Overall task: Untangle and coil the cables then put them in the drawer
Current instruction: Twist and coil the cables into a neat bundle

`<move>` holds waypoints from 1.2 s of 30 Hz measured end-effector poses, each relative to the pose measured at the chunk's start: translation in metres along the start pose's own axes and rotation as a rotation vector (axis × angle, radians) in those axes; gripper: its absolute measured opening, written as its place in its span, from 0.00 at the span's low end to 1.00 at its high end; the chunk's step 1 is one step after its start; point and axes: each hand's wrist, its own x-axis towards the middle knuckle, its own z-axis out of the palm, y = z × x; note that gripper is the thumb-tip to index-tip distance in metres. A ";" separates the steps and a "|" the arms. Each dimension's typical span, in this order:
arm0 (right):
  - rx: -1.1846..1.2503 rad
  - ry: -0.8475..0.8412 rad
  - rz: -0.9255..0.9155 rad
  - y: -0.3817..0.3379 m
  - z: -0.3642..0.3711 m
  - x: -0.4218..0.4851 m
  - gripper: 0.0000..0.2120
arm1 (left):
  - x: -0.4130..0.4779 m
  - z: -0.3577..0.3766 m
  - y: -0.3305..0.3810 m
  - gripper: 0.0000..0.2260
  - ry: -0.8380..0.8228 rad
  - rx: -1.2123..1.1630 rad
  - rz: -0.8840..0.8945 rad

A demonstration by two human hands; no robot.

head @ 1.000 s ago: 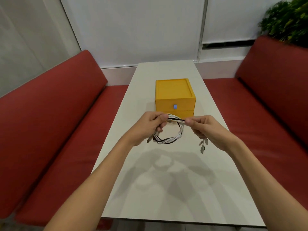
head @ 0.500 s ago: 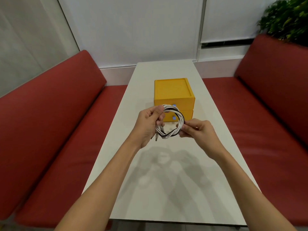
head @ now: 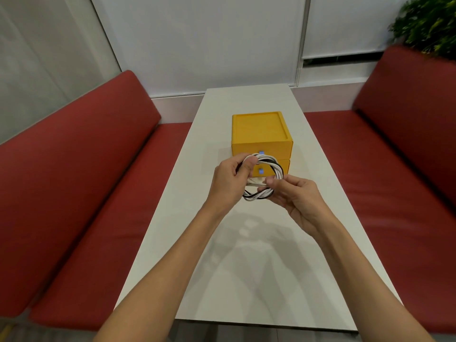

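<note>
The left hand (head: 230, 180) grips the coil (head: 257, 195) at its upper left, thumb curled over the strands. The right hand (head: 299, 202) pinches its lower right, perhaps a loose end. Just beyond the fingers, closed drawers (head: 261, 134) stand on the desk (head: 246, 255).

The box (head: 261, 134) stands midway on the table (head: 197, 267), both drawers (head: 274, 151) shut; free surface runs either side and nearer; the coil (head: 257, 195) hangs before its front.
</note>
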 end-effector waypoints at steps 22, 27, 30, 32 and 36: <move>0.639 -0.189 0.024 0.021 -0.005 0.008 0.20 | 0.022 0.014 -0.006 0.14 -0.273 -0.185 -0.253; 0.448 -0.151 0.038 0.016 -0.016 0.010 0.06 | 0.032 0.013 -0.008 0.13 -0.269 -0.202 -0.289; 0.176 -0.122 0.075 0.010 -0.024 0.011 0.13 | 0.035 0.008 -0.007 0.16 -0.311 -0.217 -0.307; 0.136 -0.151 0.104 0.009 -0.025 0.009 0.11 | 0.037 0.007 -0.006 0.13 -0.363 -0.229 -0.329; 0.181 -0.205 0.123 0.014 -0.026 0.008 0.10 | 0.037 0.010 -0.005 0.09 -0.375 -0.277 -0.356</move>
